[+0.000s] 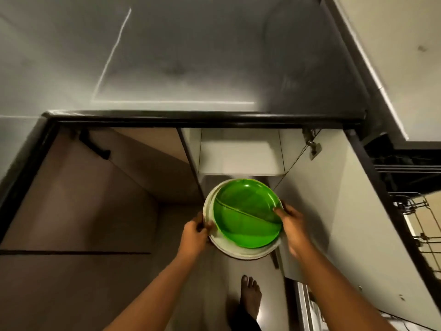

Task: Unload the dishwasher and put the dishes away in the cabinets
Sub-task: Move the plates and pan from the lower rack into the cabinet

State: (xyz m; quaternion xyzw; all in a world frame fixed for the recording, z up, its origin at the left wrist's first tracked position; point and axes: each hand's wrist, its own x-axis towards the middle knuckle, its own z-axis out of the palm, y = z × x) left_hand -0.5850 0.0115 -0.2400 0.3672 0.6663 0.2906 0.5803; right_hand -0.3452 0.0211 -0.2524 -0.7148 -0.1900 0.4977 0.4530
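plates in transit, put-away step. both hands carry one stack: green plates [248, 213] on top, at least two, slightly offset, resting on white plates [241, 252] beneath. count of the white ones cannot be told.

left hand [194, 234] closed on the stack's left rim, fingers curled under, thumb over the edge. right hand [294, 226] closed on the right rim, fingertips [278, 210] lying on the upper green plate. stack looks close to level, held out in front of the body, above the floor.

just beyond the hands: open lower cabinet [238, 154] under the dark counter edge [191, 117], pale shelf visible inside, seemingly bare where it shows. its door [317, 206] hangs open just right of the right hand. closed cabinet front with a dark handle [94, 145] well to the left of the left hand. dishwasher rack [420, 225] far right of the right hand, wire frame only partly in view; contents not readable. bare foot [250, 299] below and between the forearms.

judgement: unloading is mid-way at least, this batch out of the rack and headed for the shelf. next move calls for lowering and pushing the stack forward through the opening, keeping it flat so the offset green plates do not slide, and keeping the right hand clear of the open door's edge. grip should hold until the bottom plate is seated on the shelf.
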